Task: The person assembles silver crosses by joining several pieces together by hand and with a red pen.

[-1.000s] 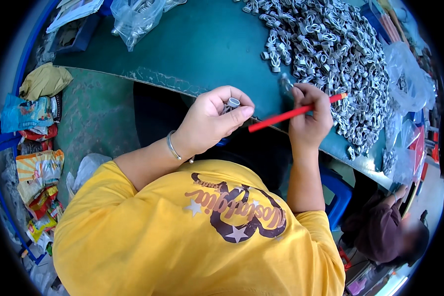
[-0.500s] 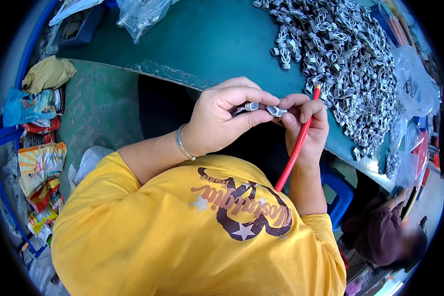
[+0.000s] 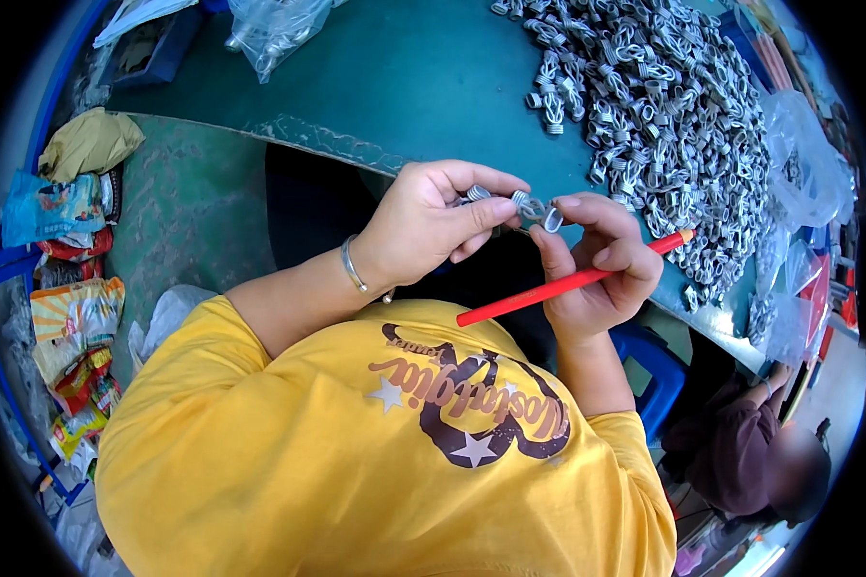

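Observation:
My left hand point(image 3: 423, 216) is closed, pinching small grey looped metal parts between thumb and fingers. One ribbed part point(image 3: 476, 194) shows in its curl, and another looped part point(image 3: 551, 220) sticks out past the fingertips toward my right hand. My right hand point(image 3: 606, 264) has a red pencil point(image 3: 534, 296) lodged in its fingers, slanting from lower left to upper right. Its thumb and index finger lie on either side of the looped part's open end; whether they press on it I cannot tell. Both hands are in front of the table edge, above my lap.
A big heap of similar grey metal parts point(image 3: 664, 125) covers the right of the green table point(image 3: 404, 77). Clear plastic bags point(image 3: 803, 154) lie beyond it. A bag of parts point(image 3: 274, 34) and a blue bin point(image 3: 154, 53) are at far left. Another person point(image 3: 741, 457) sits lower right.
The red pencil has swung from steep to nearly level as my right hand turned and its fingers opened somewhat. The looped part now shows its open end between the hands.

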`<state>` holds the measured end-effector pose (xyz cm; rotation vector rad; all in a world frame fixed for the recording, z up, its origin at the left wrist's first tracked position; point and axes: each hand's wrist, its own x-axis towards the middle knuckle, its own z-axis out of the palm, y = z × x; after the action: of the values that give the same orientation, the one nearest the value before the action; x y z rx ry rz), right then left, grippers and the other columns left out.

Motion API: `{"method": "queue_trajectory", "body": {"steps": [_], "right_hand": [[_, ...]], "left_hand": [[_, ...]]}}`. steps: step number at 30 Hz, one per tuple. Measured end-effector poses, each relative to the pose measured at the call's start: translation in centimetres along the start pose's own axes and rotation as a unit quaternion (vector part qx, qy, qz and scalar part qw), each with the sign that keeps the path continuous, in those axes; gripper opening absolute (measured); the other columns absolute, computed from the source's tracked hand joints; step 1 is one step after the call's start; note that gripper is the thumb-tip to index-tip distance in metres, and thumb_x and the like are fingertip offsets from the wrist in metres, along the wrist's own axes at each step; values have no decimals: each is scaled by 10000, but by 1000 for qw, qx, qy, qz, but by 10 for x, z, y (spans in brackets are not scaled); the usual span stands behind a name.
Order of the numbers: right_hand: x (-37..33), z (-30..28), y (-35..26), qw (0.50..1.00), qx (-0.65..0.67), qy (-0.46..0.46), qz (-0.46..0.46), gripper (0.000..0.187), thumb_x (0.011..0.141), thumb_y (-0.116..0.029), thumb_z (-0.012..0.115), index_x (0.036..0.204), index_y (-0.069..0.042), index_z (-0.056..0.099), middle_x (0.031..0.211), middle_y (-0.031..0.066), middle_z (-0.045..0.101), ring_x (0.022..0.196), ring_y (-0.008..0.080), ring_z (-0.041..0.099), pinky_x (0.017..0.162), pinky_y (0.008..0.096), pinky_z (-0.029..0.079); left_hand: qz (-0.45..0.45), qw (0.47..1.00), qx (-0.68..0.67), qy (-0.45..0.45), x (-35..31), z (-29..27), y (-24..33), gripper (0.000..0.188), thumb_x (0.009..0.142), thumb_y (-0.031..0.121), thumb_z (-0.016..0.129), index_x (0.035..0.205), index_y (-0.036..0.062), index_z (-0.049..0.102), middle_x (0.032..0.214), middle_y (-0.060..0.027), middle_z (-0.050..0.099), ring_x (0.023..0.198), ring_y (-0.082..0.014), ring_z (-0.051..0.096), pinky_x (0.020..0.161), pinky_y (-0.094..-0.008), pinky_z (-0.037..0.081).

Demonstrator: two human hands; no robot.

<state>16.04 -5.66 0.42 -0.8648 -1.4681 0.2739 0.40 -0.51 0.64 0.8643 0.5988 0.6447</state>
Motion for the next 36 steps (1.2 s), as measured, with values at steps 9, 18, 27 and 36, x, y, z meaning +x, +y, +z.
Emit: {"method": "queue_trajectory", "body": {"steps": [9, 18, 27, 36], "right_hand": [[23, -5, 8, 974, -216, -70, 19, 234, 681, 97, 629, 739, -17, 434, 824, 166, 610, 696, 289, 588, 588, 325, 465], [38, -4, 42, 883, -450, -130, 37, 241, 621, -56, 699, 735, -65, 487, 627, 75, 501, 599, 274, 492, 537, 371, 367], [23, -3, 11, 930, 176, 20, 321, 296, 736, 117, 596, 732, -47, 350, 874, 156, 572, 724, 153, 602, 635, 229, 498], [4, -5, 17, 924, 242, -11, 297, 270, 751, 129, 569, 737, -43, 361, 929, 179, 564, 864, 223, 599, 779, 301, 496]], "left_hand": [[-104, 973, -205, -17, 3, -7, 11, 241, 893, 128, 469, 1090, -8, 504, 836, -63, 567, 594, -79, 543, 446, -163, 408], [-3, 997, -59, 39, 1, -6, 11, 106, 832, 66, 568, 916, 26, 517, 695, 9, 460, 503, -28, 389, 403, -149, 284], [53, 994, 7, 93, 7, -4, 14, 320, 815, 47, 579, 1118, -23, 504, 773, -32, 559, 512, -12, 413, 412, -141, 313], [118, 984, 118, 61, 4, 1, 12, 205, 766, 15, 636, 965, -6, 593, 803, -9, 559, 653, -27, 483, 562, -150, 384]]}}
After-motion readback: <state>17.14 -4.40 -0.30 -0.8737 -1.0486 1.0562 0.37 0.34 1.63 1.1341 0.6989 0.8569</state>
